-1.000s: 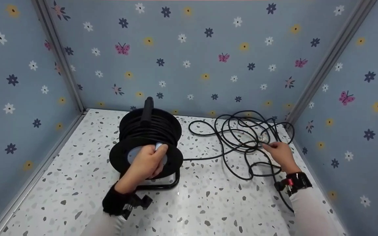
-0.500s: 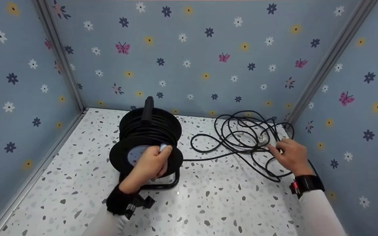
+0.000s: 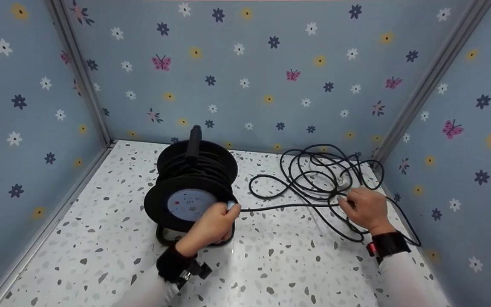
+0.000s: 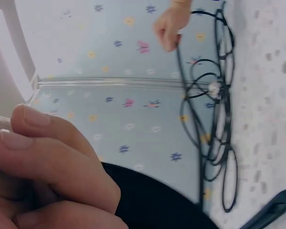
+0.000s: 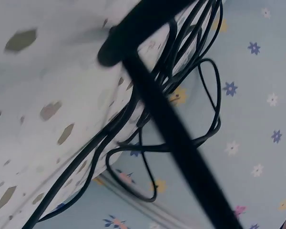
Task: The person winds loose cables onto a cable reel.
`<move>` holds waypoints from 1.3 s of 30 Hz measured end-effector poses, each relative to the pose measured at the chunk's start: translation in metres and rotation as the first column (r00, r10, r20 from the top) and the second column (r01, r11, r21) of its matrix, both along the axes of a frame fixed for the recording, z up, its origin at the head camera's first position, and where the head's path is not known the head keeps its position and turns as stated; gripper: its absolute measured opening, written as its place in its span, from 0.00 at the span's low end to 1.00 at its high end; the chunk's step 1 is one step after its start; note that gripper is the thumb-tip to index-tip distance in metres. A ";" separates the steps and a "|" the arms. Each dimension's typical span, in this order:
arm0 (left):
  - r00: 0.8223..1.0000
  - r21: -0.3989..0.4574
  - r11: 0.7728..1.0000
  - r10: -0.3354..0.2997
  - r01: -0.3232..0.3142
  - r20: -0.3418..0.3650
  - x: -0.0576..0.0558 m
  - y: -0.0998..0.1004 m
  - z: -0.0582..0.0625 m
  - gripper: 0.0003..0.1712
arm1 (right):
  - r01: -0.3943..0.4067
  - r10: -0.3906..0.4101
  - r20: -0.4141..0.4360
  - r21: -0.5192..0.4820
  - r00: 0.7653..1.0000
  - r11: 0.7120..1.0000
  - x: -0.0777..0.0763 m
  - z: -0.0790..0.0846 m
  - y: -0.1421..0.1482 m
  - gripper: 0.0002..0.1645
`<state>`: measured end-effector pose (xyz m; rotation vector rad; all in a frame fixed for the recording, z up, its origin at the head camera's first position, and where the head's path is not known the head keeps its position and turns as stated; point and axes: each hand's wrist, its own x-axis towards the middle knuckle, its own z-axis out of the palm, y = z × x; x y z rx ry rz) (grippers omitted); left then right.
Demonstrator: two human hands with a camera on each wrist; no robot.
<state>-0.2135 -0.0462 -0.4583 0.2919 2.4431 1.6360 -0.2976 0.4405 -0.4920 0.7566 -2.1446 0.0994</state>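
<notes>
A black cable reel [image 3: 160,215] with a pale blue socket face [image 3: 188,204] stands on the speckled floor at left. My left hand [image 3: 211,224] grips the light blue crank knob [image 3: 231,205] at the right edge of its front disc; the knob is mostly hidden by the fingers. Black cable [image 3: 279,207] runs from the reel to my right hand [image 3: 365,209], whose curled fingers hold it. In the left wrist view the left fingers [image 4: 62,164] are curled, and the right hand [image 4: 171,28] holds the cable above the floor.
A tangle of loose cable loops [image 3: 313,170] lies at the back right, with a pale plug [image 3: 342,180] among them. The reel's handle [image 3: 193,145] sticks up at the back. Flowered panels [image 3: 267,72] enclose the floor on three sides.
My left hand has carried the crank knob right and down round the disc. My right hand moved right, then slightly back left, and the front cable loops have shifted.
</notes>
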 end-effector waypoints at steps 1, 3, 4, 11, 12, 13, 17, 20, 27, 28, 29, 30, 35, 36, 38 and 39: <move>1.000 -0.040 0.999 -0.015 0.015 -0.001 -0.001 0.001 -0.006 0.36 | -0.021 0.021 0.004 0.011 1.000 1.000 0.000 -0.001 -0.006 0.30; 0.999 -0.116 0.992 -0.040 0.040 -0.004 -0.003 0.002 -0.018 0.37 | -0.069 0.069 0.013 0.028 0.998 0.997 -0.001 -0.002 -0.018 0.34; 0.999 -0.146 0.988 -0.051 0.050 -0.004 -0.003 0.001 -0.024 0.38 | -0.095 0.095 0.018 0.033 0.995 0.995 -0.002 -0.003 -0.024 0.35; 0.997 -0.194 0.979 -0.046 0.058 0.064 -0.001 -0.017 -0.057 0.33 | -0.216 0.210 0.106 0.048 0.972 0.975 -0.003 -0.006 -0.061 0.31; 0.996 -0.192 0.980 -0.038 0.053 0.083 0.000 -0.020 -0.059 0.32 | -0.225 0.218 0.123 0.049 0.968 0.973 -0.002 -0.007 -0.064 0.30; 0.995 -0.195 0.980 -0.031 0.049 0.096 0.000 -0.022 -0.061 0.31 | -0.232 0.223 0.137 0.054 0.965 0.971 -0.002 -0.008 -0.067 0.30; 0.992 -0.218 0.975 -0.011 0.039 0.128 0.000 -0.032 -0.068 0.29 | -0.249 0.236 0.171 0.057 0.956 0.967 -0.001 -0.012 -0.076 0.28; 0.992 -0.244 0.969 0.000 0.031 0.124 0.001 -0.038 -0.071 0.28 | -0.255 0.238 0.184 0.073 0.954 0.964 -0.002 -0.015 -0.083 0.28; 0.996 -0.322 0.946 0.051 -0.025 0.072 0.007 -0.051 -0.078 0.32 | -0.250 0.222 0.241 0.092 0.945 0.964 0.000 -0.020 -0.098 0.28; 0.995 -0.323 0.946 0.056 -0.027 0.081 0.007 -0.053 -0.079 0.33 | -0.249 0.219 0.248 0.095 0.944 0.964 0.000 -0.021 -0.100 0.26; 0.994 -0.316 0.948 0.057 -0.026 0.089 0.008 -0.054 -0.079 0.32 | -0.247 0.215 0.253 0.099 0.943 0.964 0.001 -0.021 -0.102 0.25; 0.992 -0.305 0.952 0.059 -0.024 0.109 0.009 -0.056 -0.079 0.32 | -0.245 0.213 0.254 0.102 0.943 0.964 0.001 -0.022 -0.103 0.24; 0.982 -0.196 0.981 0.041 -0.004 0.183 0.009 -0.068 -0.079 0.30 | -0.246 0.212 0.247 0.115 0.945 0.962 0.001 -0.028 -0.111 0.23; 0.981 -0.188 0.982 0.042 -0.006 0.190 0.009 -0.071 -0.080 0.30 | -0.246 0.212 0.244 0.117 0.946 0.962 0.000 -0.030 -0.113 0.23; 0.979 -0.181 0.983 0.050 -0.014 0.198 0.009 -0.077 -0.080 0.29 | -0.258 0.225 0.233 0.122 0.946 0.958 0.000 -0.033 -0.117 0.24; 0.978 -0.177 0.984 0.053 -0.016 0.202 0.010 -0.080 -0.081 0.29 | -0.265 0.233 0.225 0.123 0.946 0.956 0.000 -0.034 -0.120 0.24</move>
